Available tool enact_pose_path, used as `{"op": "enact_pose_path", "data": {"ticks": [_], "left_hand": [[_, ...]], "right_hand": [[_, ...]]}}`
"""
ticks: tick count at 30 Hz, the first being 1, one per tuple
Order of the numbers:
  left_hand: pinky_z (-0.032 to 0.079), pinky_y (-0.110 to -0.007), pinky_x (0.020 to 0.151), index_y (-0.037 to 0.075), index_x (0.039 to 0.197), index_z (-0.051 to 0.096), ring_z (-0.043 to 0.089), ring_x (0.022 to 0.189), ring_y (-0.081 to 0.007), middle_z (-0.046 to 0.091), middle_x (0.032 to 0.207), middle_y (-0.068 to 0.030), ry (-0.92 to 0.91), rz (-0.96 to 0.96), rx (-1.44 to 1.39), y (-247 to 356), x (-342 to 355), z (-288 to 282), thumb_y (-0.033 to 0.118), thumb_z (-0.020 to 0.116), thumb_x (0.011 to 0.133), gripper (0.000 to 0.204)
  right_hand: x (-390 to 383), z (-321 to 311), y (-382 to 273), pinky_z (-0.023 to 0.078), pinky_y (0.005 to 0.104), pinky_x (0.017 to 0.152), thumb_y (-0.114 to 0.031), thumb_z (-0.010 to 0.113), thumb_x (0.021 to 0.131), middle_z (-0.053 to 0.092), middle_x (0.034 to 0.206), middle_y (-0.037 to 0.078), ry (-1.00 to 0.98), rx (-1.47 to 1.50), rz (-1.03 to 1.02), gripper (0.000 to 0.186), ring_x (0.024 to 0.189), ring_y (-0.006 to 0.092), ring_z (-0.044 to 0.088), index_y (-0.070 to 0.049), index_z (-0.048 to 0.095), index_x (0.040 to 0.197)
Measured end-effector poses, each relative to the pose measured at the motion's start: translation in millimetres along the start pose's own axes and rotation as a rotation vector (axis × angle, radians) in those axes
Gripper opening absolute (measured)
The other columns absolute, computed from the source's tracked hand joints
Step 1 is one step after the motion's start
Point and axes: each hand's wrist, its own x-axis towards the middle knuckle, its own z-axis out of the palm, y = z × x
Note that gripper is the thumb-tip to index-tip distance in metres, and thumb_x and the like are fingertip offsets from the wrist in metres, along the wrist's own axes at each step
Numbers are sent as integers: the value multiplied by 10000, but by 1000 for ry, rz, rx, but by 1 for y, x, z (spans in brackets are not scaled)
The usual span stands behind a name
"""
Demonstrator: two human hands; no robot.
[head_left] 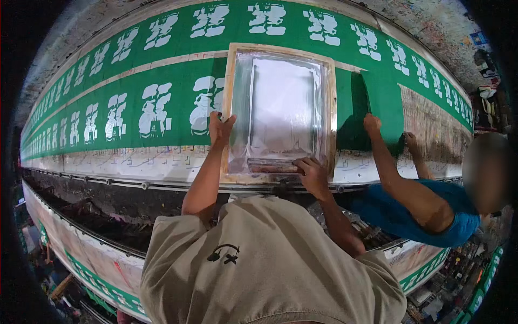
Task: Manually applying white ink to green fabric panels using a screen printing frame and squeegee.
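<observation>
A wooden-edged screen printing frame [333,100] lies on the green fabric [183,121] in front of me, with white ink [283,102] spread over its mesh. My left hand [220,128] grips the frame's left edge, thumb on the wood. At the near end inside the frame is a squeegee [272,166] with a worn wooden bar. My right hand [313,175] has closed on the right end of that bar. White printed figures [155,110] run in rows along the fabric, to the left of the frame and beyond it.
At my right, a person in a blue shirt [415,208] leans over the table, one hand [371,123] at the dark fold of fabric. A metal rail [145,186] follows the long table's near edge. Another long table [102,259] with green fabric stands behind me.
</observation>
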Motion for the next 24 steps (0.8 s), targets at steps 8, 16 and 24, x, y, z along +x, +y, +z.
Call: {"op": "enact_pose_path", "data": {"ticks": [8,16,24], "left_hand": [[553,-497,902,27,1164,565,721,991,-447,746,1054,-254,96,52,128,38,2,6,269,827,784,521],[543,-467,809,35,1085,547,694,865,-365,712,952,-211,103,102,130,66,-13,-5,185,787,795,405],[532,-486,694,35,1095,522,679,731,-408,674,813,-208,163,424,-73,81,-38,-17,144,736,868,330]], "right_hand": [[-4,9,6,242,706,1186,-84,861,748,743,1155,26,57,-29,-45,384,1147,265,670,-132,776,1119],[-22,3,5,290,656,1174,-143,826,801,645,1351,146,69,64,17,521,1289,376,585,-90,685,1300],[42,13,153,519,436,946,-512,623,1035,617,1336,159,423,1116,835,646,1216,310,596,-38,557,1468]]}}
